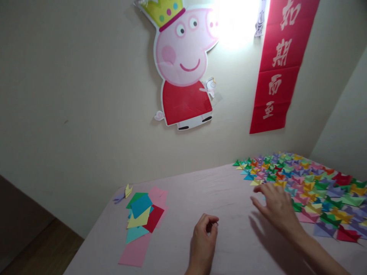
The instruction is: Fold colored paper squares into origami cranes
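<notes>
My right hand (275, 207) lies over the pink table cloth (218, 191) with fingers stretched out, its fingertips at the near left edge of a wide spread of folded coloured paper pieces (309, 183). It holds nothing. My left hand (204, 238) rests on the cloth near the front middle with fingers curled in toward the thumb; whether anything is pinched in them is hidden. A loose pile of flat coloured paper squares (142, 217) lies to the left of that hand, apart from it.
Two small folded pieces (125, 192) sit at the table's far left corner. Behind the table the wall carries a cartoon pig cut-out (183, 68) and a red banner (279, 65). Brown floor (43, 248) shows at the lower left.
</notes>
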Action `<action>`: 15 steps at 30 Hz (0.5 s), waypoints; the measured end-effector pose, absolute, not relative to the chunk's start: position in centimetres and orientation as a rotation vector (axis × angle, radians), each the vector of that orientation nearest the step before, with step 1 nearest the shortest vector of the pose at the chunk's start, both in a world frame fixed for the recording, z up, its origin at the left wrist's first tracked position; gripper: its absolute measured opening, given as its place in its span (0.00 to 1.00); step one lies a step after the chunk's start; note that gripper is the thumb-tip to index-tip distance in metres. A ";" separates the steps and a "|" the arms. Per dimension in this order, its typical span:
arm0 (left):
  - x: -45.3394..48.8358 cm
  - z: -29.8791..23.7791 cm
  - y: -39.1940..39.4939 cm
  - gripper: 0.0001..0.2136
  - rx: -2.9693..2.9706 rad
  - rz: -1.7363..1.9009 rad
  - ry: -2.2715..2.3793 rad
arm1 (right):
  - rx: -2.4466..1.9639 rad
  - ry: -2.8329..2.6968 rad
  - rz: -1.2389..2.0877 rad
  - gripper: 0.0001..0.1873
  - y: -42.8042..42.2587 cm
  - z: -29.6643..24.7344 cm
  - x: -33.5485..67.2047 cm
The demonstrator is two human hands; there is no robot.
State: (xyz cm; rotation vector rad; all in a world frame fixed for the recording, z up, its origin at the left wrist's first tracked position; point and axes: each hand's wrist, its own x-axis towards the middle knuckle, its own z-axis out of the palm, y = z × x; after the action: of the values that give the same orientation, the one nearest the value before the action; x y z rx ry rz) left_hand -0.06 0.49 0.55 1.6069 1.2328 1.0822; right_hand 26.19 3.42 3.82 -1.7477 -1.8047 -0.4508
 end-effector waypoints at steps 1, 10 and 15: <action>0.0 0.6 0.5 0.09 1.613 1.088 1.234 | -1.625 -1.880 -0.366 0.05 2.8 3.8 23.9; -0.1 0.3 0.1 0.18 1.587 1.127 1.357 | -1.176 -1.975 0.251 0.09 0.9 -0.2 13.0; 0.0 0.3 -0.2 0.19 1.602 1.117 1.417 | -1.161 -1.874 0.585 0.13 1.4 -1.1 13.6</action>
State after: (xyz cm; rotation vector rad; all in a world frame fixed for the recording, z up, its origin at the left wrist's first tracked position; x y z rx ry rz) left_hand 0.03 -0.20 0.30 1.6024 1.4171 1.1170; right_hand 13.57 1.36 -1.13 -1.1605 -1.8739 0.5849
